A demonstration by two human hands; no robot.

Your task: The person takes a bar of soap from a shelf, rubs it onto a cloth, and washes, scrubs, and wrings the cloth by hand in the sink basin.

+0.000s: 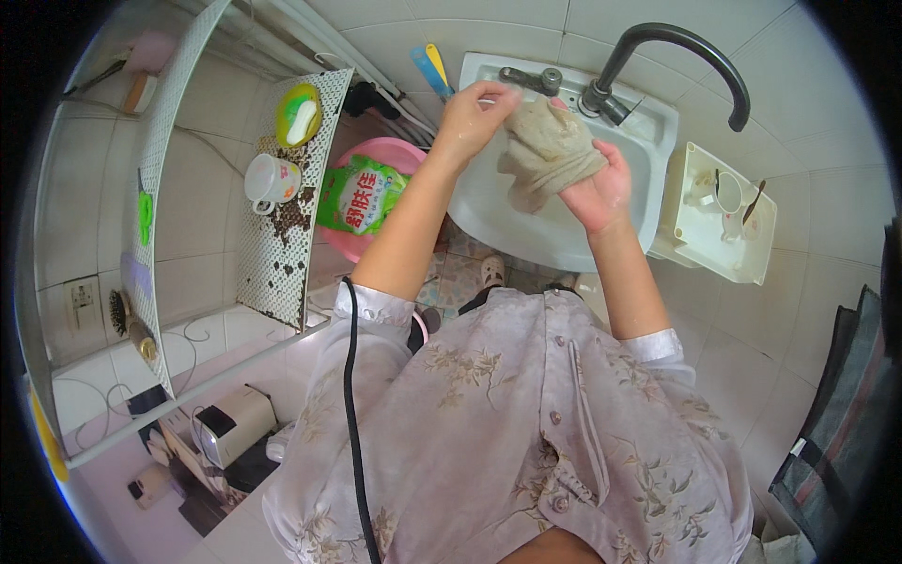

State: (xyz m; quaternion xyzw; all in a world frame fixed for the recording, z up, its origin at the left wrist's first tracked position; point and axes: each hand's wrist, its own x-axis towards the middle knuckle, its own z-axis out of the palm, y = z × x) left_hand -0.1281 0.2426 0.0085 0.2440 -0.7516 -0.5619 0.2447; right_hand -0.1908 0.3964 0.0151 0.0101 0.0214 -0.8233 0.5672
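A wet beige cloth (546, 151) is bunched over the white washbasin (493, 211). My right hand (602, 187) supports it from below and from the right, its fingers partly hidden behind the folds. At the cloth's upper left edge is my left hand (479, 116), fingers bent with the fingertips drawn together; whether they pinch the fabric I cannot tell. Beyond the hands, a dark curved faucet (606, 99) and a separate metal tap (532, 79) stand on the basin's back rim.
Left of the basin, a pink tub (394, 151) holds a green printed bag (363, 196). A rusty perforated shelf (271, 275) carries a mug (271, 180) and a soap dish (289, 106). On the right wall hangs a cream plastic rack (761, 247) with cups.
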